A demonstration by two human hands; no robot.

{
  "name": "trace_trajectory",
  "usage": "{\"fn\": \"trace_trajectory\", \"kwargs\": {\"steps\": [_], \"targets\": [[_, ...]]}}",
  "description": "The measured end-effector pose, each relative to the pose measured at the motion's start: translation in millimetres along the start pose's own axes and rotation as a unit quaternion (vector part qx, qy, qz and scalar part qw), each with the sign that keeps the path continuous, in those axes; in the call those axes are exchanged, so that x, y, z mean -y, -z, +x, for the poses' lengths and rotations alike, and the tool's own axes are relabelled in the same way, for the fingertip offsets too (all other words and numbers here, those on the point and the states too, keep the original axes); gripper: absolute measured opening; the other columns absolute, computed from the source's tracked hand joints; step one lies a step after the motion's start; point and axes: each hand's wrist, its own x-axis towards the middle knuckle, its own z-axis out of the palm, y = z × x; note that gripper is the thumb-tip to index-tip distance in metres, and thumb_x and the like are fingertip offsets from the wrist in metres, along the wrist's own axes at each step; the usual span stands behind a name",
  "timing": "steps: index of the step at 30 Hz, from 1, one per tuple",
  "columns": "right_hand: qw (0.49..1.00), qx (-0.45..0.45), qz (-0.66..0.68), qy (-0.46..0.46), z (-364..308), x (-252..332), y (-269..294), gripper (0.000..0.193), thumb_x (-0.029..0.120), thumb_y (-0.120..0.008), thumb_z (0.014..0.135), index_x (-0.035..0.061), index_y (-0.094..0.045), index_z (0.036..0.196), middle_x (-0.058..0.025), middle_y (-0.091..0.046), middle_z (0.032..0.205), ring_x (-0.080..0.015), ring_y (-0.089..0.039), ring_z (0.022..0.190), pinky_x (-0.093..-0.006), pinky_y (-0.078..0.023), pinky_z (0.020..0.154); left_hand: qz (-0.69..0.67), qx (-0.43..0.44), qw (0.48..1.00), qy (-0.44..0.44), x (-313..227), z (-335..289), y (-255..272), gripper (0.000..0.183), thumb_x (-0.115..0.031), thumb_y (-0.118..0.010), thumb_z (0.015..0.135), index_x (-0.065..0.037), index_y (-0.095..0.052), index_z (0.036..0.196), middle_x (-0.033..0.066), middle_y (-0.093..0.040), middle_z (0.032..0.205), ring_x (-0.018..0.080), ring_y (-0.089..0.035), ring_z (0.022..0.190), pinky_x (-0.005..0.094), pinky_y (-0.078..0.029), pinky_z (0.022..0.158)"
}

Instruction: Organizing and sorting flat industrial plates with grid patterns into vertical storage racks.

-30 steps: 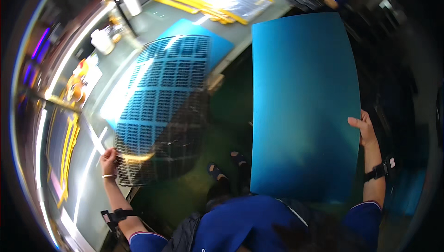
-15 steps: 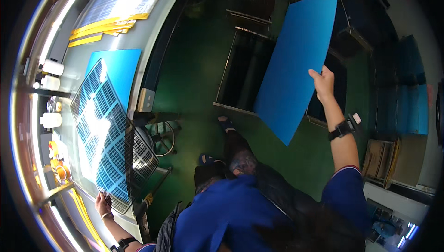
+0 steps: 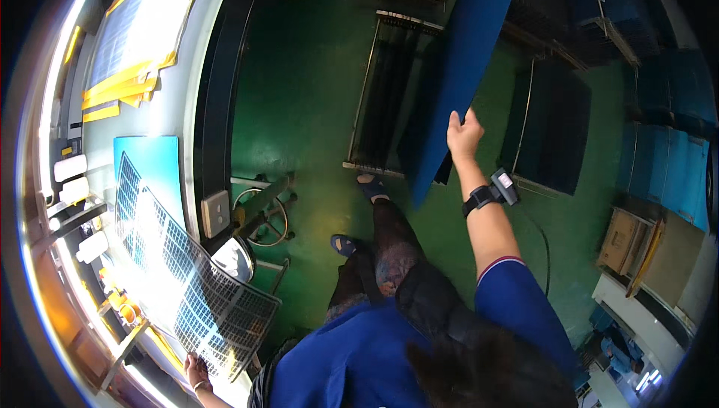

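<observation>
– Trouble likely where?
– First at the right hand [image 3: 466, 138], gripping only the right edge of a blue panel [image 3: 464, 71], slanted above the floor [image 3: 307, 119] and overlapping a low rack [image 3: 368, 166]. With so little support, likely to twist and knock its near corner against rack or sandalled foot [image 3: 371, 185].
– And to the left?
– Left hand [image 3: 196, 372] pinching the near edge of a patterned film [image 3: 225, 295]. Bowed over bench [image 3: 166, 112] and blue sheet [image 3: 153, 149], contact impossible to tell; right end past the bench edge, near a stool [image 3: 264, 212].
– Danger there?
– Creasing from sag, or snagging, if pulled while looking rightward.
</observation>
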Motion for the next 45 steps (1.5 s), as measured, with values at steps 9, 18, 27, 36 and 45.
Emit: {"fn": "trace_trajectory", "kwargs": {"steps": [9, 18, 27, 36, 45], "targets": [[0.998, 0.047, 0.008, -0.048, -28.5, -35.5, -46.5, 0.039, 0.005, -0.054, 0.081, 0.0042, -0.052, 0.120, -0.0227, -0.063, 0.088, -0.0373, -0.062, 0.081, -0.0388, -0.051, 0.067, 0.017, 0.046, 0.991, 0.128, -8.1, 14.4, 32.3, 0.054, -0.030, -0.029, 0.095, -0.008, -0.017, 0.143, 0.0079, -0.010, 0.151, 0.0305, -0.008, 0.138, 0.0498, -0.011, 0.110], [0.992, 0.099, -0.015, -0.076, -5.9, -30.5, -80.7, 0.043, 0.005, -0.054, 0.079, 0.0040, -0.051, 0.122, -0.0255, -0.062, 0.085, -0.0395, -0.061, 0.080, -0.0443, -0.050, 0.069, -0.236, 0.074, 0.956, 0.160, 25.7, 44.5, 98.3, 0.053, -0.024, -0.027, 0.094, -0.014, -0.014, 0.144, 0.0019, -0.015, 0.150, 0.0314, -0.004, 0.138, 0.0537, -0.004, 0.110], [0.981, 0.135, -0.062, -0.125, 6.3, -20.2, -96.4, 0.043, 0.005, -0.053, 0.078, 0.0029, -0.051, 0.122, -0.0271, -0.062, 0.081, -0.0413, -0.061, 0.079, -0.0450, -0.049, 0.071, 0.306, -0.045, 0.948, -0.073, -34.6, -49.3, 33.6, 0.044, -0.038, -0.035, 0.095, -0.003, -0.048, 0.119, 0.0199, -0.056, 0.106, 0.0312, -0.056, 0.092, 0.0379, -0.049, 0.073], [0.961, 0.187, -0.137, -0.149, 17.1, -29.3, -98.0, 0.045, 0.008, -0.058, 0.077, 0.0007, -0.051, 0.121, -0.0281, -0.060, 0.100, -0.0403, -0.058, 0.097, -0.0432, -0.046, 0.086, 0.490, -0.262, 0.801, -0.224, -43.4, -117.7, 91.5, 0.035, -0.039, -0.041, 0.094, -0.007, -0.053, 0.090, 0.0126, -0.057, 0.085, 0.0203, -0.054, 0.068, 0.0285, -0.044, 0.055], [0.979, 0.185, -0.039, -0.076, -0.3, 39.2, -87.7, 0.055, 0.032, -0.054, 0.086, -0.0030, -0.041, 0.126, -0.0270, -0.047, 0.124, -0.0359, -0.049, 0.112, -0.0406, -0.040, 0.093, 0.487, -0.312, 0.568, -0.586, 16.0, -111.0, 1.8, 0.019, -0.019, -0.048, 0.088, -0.003, -0.059, 0.085, 0.0100, -0.061, 0.083, 0.0174, -0.058, 0.065, 0.0263, -0.046, 0.054]]}}
